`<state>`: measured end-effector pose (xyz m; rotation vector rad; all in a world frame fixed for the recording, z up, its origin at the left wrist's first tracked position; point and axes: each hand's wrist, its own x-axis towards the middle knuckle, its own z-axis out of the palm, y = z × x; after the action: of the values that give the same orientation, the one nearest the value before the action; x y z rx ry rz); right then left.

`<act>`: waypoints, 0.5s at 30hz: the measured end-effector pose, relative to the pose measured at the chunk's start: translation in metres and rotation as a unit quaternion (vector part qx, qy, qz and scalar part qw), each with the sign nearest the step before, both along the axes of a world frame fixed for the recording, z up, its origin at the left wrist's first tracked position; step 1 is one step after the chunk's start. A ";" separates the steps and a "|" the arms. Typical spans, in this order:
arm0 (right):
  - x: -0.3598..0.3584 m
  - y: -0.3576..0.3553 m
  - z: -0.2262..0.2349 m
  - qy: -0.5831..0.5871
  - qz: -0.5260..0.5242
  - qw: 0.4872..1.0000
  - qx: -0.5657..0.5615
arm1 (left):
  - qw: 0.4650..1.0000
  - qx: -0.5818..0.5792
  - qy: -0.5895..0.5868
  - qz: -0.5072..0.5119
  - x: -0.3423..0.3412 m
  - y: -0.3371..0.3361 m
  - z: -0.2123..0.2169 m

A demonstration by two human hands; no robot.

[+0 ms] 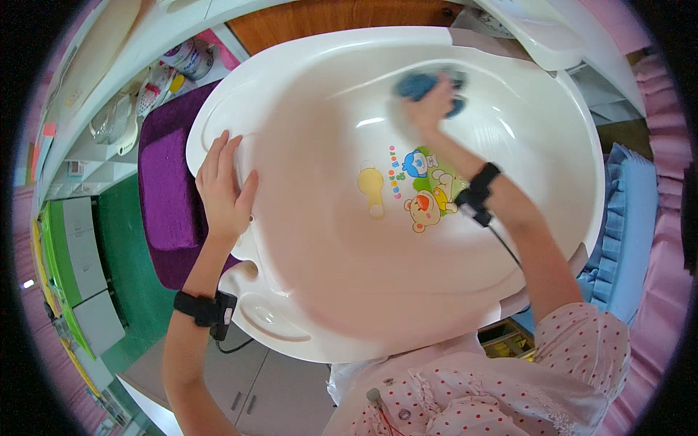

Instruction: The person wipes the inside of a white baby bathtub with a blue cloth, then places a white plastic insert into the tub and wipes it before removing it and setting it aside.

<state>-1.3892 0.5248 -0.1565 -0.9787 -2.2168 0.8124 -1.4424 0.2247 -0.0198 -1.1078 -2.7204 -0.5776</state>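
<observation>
A large white plastic baby tub (523,109) fills the middle of the view, with cartoon animal pictures (418,189) printed on its floor. My right hand (429,109) reaches into the far end of the tub and is closed on a blue sponge or cloth (414,82) pressed against the inner wall; the hand is motion-blurred. My left hand (224,190) lies flat with fingers spread on the tub's left rim, holding nothing. Both wrists carry black bands.
A purple mat (163,189) lies left of the tub on a green floor. White shelves with bottles and small items (145,94) stand at upper left. A blue ruffled cushion (625,218) sits on the right. Grey cabinet doors (240,385) are below the tub.
</observation>
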 end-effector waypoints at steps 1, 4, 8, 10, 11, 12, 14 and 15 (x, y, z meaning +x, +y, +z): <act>-0.008 -0.025 -0.009 -0.047 -0.012 0.996 0.075 | 1.000 -0.001 0.005 -0.004 0.001 0.010 0.000; -0.025 -0.109 -0.019 -0.119 0.191 0.974 0.024 | 0.998 0.050 -0.012 -0.042 -0.007 0.015 -0.007; -0.003 -0.137 0.020 -0.072 0.241 0.962 -0.106 | 0.999 0.039 -0.012 -0.028 -0.006 -0.002 -0.008; 0.015 -0.122 0.023 -0.114 0.448 0.879 -0.117 | 0.999 0.040 -0.006 -0.023 -0.005 0.001 -0.007; 0.027 -0.127 0.017 -0.134 0.474 0.862 -0.117 | 0.998 0.047 -0.013 -0.029 -0.005 0.005 -0.006; 0.040 -0.135 0.011 -0.153 0.500 0.844 -0.117 | 0.998 0.052 -0.010 -0.032 -0.004 0.007 -0.004; 0.059 -0.144 0.020 -0.153 0.521 0.829 -0.133 | 0.999 0.042 -0.016 -0.022 -0.006 0.003 -0.006; 0.068 -0.143 0.024 -0.168 0.568 0.783 -0.189 | 0.999 0.045 -0.010 -0.023 -0.007 0.001 -0.006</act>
<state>-1.3212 0.3817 -0.1323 0.2752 -2.9721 1.7390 -1.4498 0.2257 -0.0255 -1.1508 -2.6622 -0.7144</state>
